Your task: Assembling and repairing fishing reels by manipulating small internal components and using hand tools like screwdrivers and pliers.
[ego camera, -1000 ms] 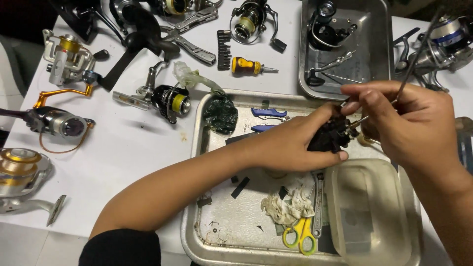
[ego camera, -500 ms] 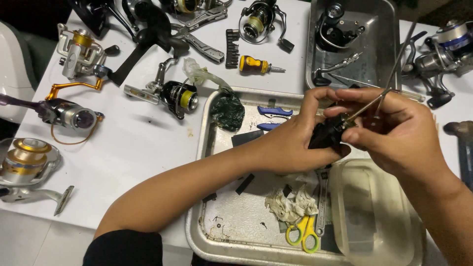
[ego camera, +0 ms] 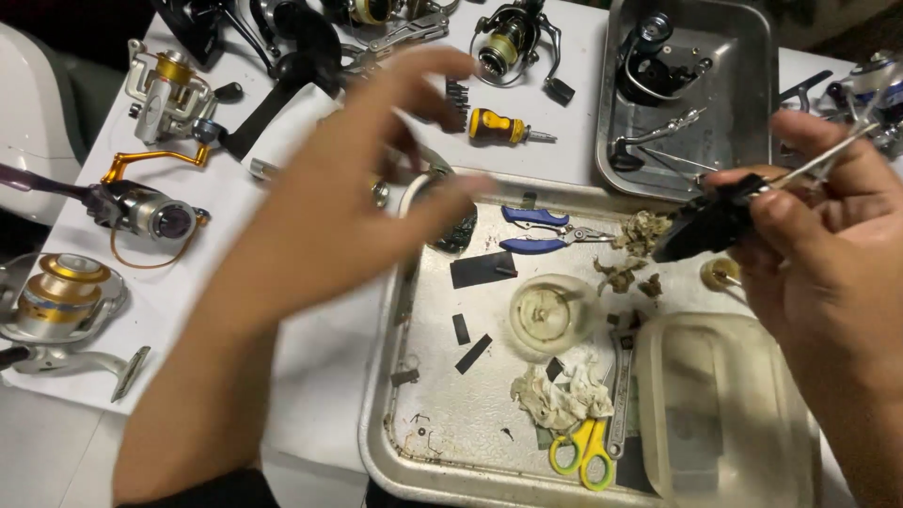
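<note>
Tabletop (ego camera: 310,376): white cover, crowded with fishing reels along the left and far edges.

Large tray (ego camera: 451,442): metal, near centre, dirty floor. Second tray (ego camera: 611,94): smaller, metal, at far right, holding black reel parts and thin metal tools.

Plastic tub (ego camera: 724,423): translucent, in near right corner of large tray.

Left hand (ego camera: 329,207): raised above tray's left rim, blurred, fingers spread open, holding nothing.

Right hand (ego camera: 828,254): at right edge, above tray's far right corner. Fingers closed on black part (ego camera: 710,226) and, above it, a thin metal rod (ego camera: 828,155) slanting up to the right. Part held clear of tray, just above small brass piece (ego camera: 722,273).

Gold reel (ego camera: 61,301): left edge, lying on side. Dark reel (ego camera: 141,212) with orange handle: just beyond it. Silver reel (ego camera: 169,94): further back.

Round clear cup (ego camera: 550,315): tray centre. Soiled rag (ego camera: 564,395): near side of cup, touching scissors. Scissors (ego camera: 583,452): yellow-green handles, near rim. Pliers (ego camera: 536,230): blue handles, far part of tray. Wrench (ego camera: 621,395): flat, beside tub.

Yellow screwdriver (ego camera: 503,127): stubby, on tabletop beyond tray. Greasy scraps (ego camera: 630,254): between pliers and black part. Black strips (ego camera: 470,343): on tray floor, left of cup.
</note>
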